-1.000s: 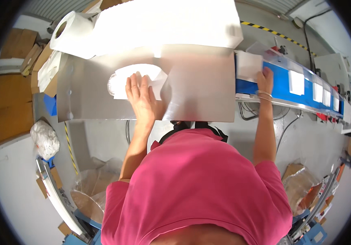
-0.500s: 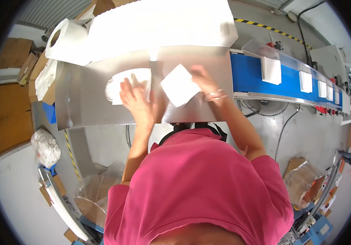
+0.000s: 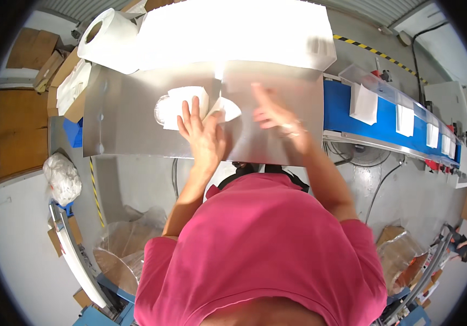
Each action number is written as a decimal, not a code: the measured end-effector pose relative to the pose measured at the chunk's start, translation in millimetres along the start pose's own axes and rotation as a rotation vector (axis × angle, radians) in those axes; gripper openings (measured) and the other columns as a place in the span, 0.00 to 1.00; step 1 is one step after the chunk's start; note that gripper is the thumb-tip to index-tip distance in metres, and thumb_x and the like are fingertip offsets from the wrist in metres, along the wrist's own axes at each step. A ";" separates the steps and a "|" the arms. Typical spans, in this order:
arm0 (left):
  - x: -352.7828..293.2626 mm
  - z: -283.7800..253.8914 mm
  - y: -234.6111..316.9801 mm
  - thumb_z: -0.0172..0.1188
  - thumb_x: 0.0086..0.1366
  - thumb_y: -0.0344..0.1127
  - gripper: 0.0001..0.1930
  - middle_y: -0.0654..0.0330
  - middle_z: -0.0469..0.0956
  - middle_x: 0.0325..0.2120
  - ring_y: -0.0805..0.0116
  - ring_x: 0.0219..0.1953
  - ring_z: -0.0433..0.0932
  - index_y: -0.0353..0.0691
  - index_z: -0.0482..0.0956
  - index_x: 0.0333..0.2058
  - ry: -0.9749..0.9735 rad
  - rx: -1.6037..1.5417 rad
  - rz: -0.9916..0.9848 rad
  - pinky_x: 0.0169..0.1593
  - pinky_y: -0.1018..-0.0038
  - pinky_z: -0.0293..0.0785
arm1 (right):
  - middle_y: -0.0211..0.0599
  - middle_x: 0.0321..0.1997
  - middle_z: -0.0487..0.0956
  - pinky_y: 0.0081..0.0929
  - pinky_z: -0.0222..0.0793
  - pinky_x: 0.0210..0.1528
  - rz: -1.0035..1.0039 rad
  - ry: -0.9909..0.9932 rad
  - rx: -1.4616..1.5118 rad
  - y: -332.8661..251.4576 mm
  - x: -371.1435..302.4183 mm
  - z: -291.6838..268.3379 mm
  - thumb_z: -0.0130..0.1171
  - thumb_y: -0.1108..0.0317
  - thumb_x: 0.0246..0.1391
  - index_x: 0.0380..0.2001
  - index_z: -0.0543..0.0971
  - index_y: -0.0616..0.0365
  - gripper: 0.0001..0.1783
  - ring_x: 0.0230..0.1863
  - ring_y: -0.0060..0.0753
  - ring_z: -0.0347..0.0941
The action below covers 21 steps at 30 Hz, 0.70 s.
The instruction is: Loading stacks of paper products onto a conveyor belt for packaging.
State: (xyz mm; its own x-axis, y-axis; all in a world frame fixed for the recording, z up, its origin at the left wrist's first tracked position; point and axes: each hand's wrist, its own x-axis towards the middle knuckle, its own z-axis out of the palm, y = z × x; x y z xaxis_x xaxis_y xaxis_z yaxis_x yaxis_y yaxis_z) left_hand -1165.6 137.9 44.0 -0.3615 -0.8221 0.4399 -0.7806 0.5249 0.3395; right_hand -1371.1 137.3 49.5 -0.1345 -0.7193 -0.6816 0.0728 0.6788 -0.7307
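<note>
My left hand (image 3: 203, 130) rests with fingers spread on a fanned stack of thin white sheets (image 3: 182, 98) on the metal table (image 3: 127, 125). Something clear and rounded (image 3: 162, 110) sticks out at the stack's left side. One loose white sheet (image 3: 228, 110) lies tilted by my left thumb, partly covered by that hand; whether the thumb presses on it I cannot tell. Over the table to the right, my right hand (image 3: 274, 111) is slightly blurred, fingers stretched out and nothing in them. It is apart from the sheets.
A glaring white block-like pile (image 3: 233, 35) fills the table's back, with a white roll (image 3: 108, 41) at its left. An open carton (image 3: 73, 98) stands left. On the right, a blue conveyor belt (image 3: 339, 103) carries several folded white pieces (image 3: 364, 103) beside a clear guard.
My right hand has come off the white sheet it was touching. That sheet is now farther left, by my left thumb. The whole view has shifted slightly.
</note>
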 end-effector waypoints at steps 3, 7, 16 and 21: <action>-1.3 -2.1 9.5 0.61 0.49 0.28 0.13 0.44 0.53 0.63 0.37 0.66 0.45 0.45 0.78 0.36 -0.076 0.038 0.060 0.62 0.39 0.38 | 0.47 0.52 0.69 0.39 0.74 0.40 0.006 -0.156 0.068 -10.0 5.9 30.0 0.59 0.40 0.48 0.59 0.59 0.59 0.44 0.51 0.40 0.70; 7.4 0.1 -12.5 0.63 0.53 0.37 0.20 0.46 0.54 0.62 0.41 0.66 0.47 0.40 0.74 0.45 0.058 0.064 -0.073 0.62 0.43 0.42 | 0.44 0.44 0.71 0.32 0.70 0.36 -0.261 0.027 0.093 47.8 38.5 -3.7 0.56 0.64 0.46 0.55 0.63 0.61 0.31 0.42 0.36 0.71; 6.7 -9.7 -41.4 0.57 0.55 0.24 0.21 0.42 0.65 0.54 0.42 0.59 0.61 0.38 0.73 0.49 0.095 0.059 -0.120 0.60 0.54 0.58 | 0.46 0.45 0.73 0.32 0.66 0.49 -0.396 1.305 -0.597 102.9 24.1 -198.4 0.56 0.65 0.49 0.53 0.68 0.59 0.26 0.45 0.39 0.71; 3.6 -8.9 -28.6 0.58 0.52 0.23 0.19 0.47 0.59 0.59 0.45 0.65 0.51 0.46 0.76 0.44 0.092 0.022 -0.103 0.64 0.48 0.44 | 0.53 0.43 0.74 0.44 0.70 0.41 -0.741 0.775 -1.148 46.7 23.1 -85.1 0.56 0.55 0.53 0.48 0.70 0.62 0.25 0.43 0.52 0.72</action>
State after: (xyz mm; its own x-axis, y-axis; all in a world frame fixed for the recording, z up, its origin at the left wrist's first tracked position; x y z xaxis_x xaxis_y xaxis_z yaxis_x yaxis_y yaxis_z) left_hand -1140.1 121.9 43.3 -0.2307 -0.8472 0.4786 -0.8227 0.4325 0.3690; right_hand -1454.9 164.9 3.0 -0.2797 -0.9270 0.2500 -0.9494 0.2282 -0.2158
